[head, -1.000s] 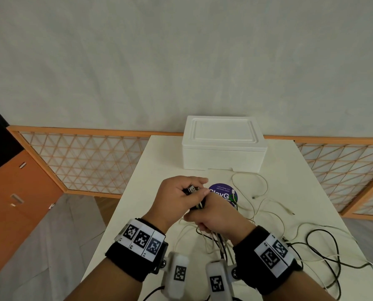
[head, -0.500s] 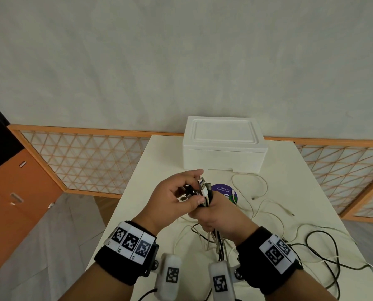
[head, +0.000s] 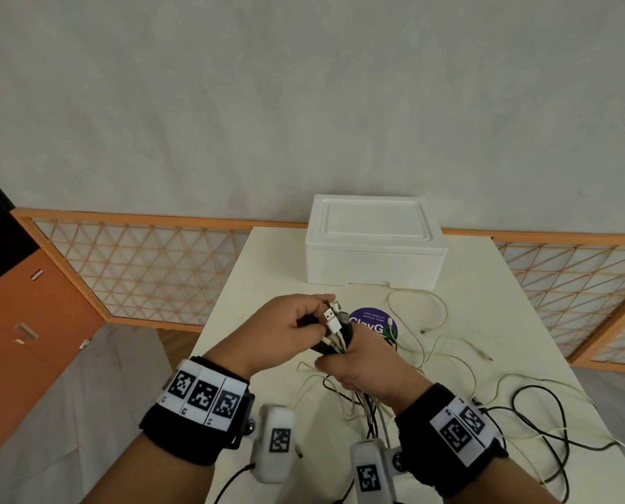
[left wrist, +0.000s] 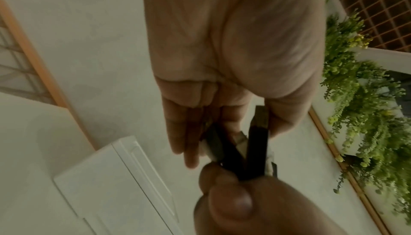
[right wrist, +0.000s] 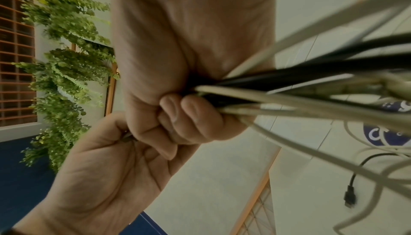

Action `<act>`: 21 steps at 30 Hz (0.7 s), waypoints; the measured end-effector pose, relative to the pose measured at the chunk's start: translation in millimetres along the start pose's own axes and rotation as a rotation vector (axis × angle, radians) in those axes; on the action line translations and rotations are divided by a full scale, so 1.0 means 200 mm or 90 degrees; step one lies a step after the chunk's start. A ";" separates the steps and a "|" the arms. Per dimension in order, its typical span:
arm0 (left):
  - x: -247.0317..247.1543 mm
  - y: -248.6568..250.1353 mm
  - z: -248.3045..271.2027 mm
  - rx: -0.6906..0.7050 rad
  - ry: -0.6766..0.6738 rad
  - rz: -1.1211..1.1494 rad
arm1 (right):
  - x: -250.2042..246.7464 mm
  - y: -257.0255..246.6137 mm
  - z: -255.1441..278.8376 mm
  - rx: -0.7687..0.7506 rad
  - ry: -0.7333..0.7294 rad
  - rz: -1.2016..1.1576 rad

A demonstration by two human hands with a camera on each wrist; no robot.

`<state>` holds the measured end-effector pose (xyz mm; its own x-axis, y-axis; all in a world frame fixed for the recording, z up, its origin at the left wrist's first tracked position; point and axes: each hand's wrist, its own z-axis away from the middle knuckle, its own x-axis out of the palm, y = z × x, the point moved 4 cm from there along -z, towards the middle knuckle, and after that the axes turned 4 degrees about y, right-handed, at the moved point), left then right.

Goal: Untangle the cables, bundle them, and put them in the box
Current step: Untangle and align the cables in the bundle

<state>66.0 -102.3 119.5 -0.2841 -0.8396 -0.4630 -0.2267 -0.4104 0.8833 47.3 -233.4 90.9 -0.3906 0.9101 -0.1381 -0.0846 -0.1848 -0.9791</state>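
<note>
left hand [head: 296,323]: fingers pinching | right hand [head: 367,372]: fist clenched, raised

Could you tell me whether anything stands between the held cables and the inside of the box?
Yes: the lid sits closed on the white box. The right hand grips the cable bunch; the table between shows nothing else.
</note>
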 end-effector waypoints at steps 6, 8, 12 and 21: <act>0.00 0.01 0.00 0.044 0.038 -0.023 | 0.01 -0.01 0.00 0.011 0.017 0.007; 0.03 0.02 0.01 0.056 0.113 0.074 | 0.01 0.00 -0.01 0.019 0.028 0.018; 0.09 0.01 0.01 0.043 0.230 0.307 | 0.00 -0.01 -0.02 0.032 0.043 0.090; 0.16 0.02 -0.03 0.058 0.292 0.103 | 0.02 -0.02 -0.03 0.062 0.075 0.082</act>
<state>61.7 -132.9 107.8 0.1120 -0.9685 -0.2223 -0.3004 -0.2462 0.9215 50.8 -226.6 92.7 -0.2937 0.9129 -0.2835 -0.1311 -0.3322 -0.9341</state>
